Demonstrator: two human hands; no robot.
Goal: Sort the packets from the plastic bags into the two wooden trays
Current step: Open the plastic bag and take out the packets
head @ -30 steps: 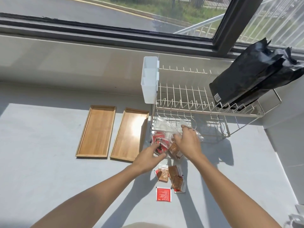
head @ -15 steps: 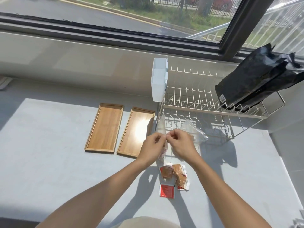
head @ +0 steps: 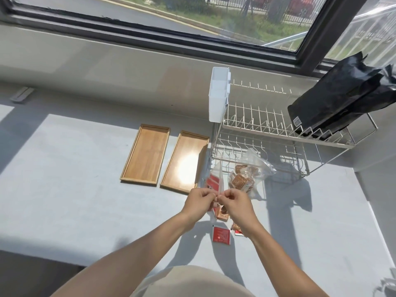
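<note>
My left hand (head: 200,201) and my right hand (head: 236,203) pinch the near edge of a clear plastic bag (head: 216,179) that holds red packets. Both hands are closed on it, fingertips nearly touching. A second clear bag (head: 250,170) with brown packets lies just right of it, by the rack's foot. Loose packets lie under my hands: a red packet (head: 221,234) and brown packets (head: 222,215), partly hidden by my right wrist. Two wooden trays, the left tray (head: 145,155) and the right tray (head: 185,161), lie side by side to the left with nothing in them.
A white wire dish rack (head: 278,133) stands behind the bags, with a white cutlery holder (head: 218,93) on its left end and black bags (head: 342,99) on top at right. A window ledge runs along the back. Grey counter surrounds the trays.
My hands came together and rose off the counter, pinching the red-packet bag's edge. The brown-packet bag now lies released to the right. The camera shifted slightly left.
</note>
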